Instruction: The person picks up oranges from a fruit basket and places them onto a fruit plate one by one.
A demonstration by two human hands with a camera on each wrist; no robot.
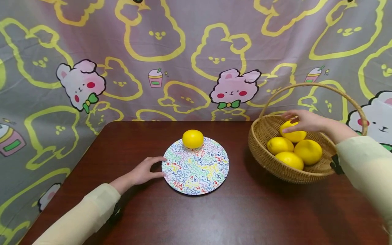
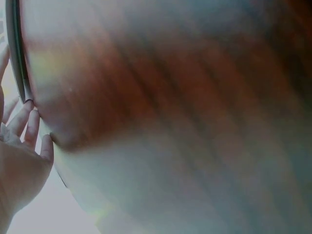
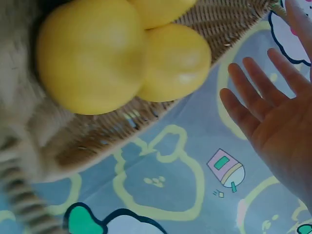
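Note:
A round board [image 1: 196,173] with multicoloured scribbles lies on the table, and one lemon [image 1: 193,139] sits near its far edge. My left hand [image 1: 143,172] touches the board's left rim with fingertips and thumb spread apart; in the left wrist view, the fingers [image 2: 32,127] extend to that edge. On the right, a wicker basket [image 1: 255,139] with a tall handle holds several lemons [image 1: 308,152]. Over its far side reaches my right hand [image 1: 306,121], overlapping the rearmost lemon [image 1: 293,132] in the head view. The right wrist view shows its fingers [image 3: 251,80] extended, with nothing in the palm.
The basket's arched handle [image 1: 321,85] rises over the right forearm. Behind the dark brown table [image 1: 131,211] hangs a grey curtain [image 1: 183,30] printed with cartoon rabbits and bears. The table's left edge runs beside the left forearm.

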